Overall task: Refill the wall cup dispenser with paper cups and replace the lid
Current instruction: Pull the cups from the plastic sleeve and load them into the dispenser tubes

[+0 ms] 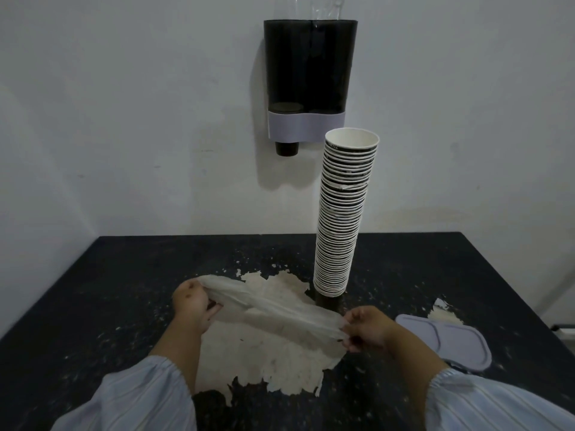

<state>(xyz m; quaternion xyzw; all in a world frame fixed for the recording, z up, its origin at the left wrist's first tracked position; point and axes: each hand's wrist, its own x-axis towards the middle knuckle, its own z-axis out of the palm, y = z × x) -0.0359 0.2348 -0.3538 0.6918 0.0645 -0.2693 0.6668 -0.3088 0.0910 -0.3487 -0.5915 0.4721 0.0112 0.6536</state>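
Observation:
A dark wall cup dispenser [309, 79] with a grey band hangs on the white wall; one black cup [287, 148] pokes out below its left tube. A tall stack of paper cups [340, 219] stands upright on the table, leaning slightly. The grey dispenser lid [445, 340] lies flat at the right. A clear plastic sleeve [270, 309] is stretched between my hands: my left hand [191, 301] grips its left end, my right hand [368, 329] pinches its right end. Both hands are in front of the cup stack.
The dark table [93, 290] has a large worn patch where the surface has peeled pale [273, 365], under my hands. Its far edge meets the wall. Clear plastic shows above the dispenser's top [314, 7].

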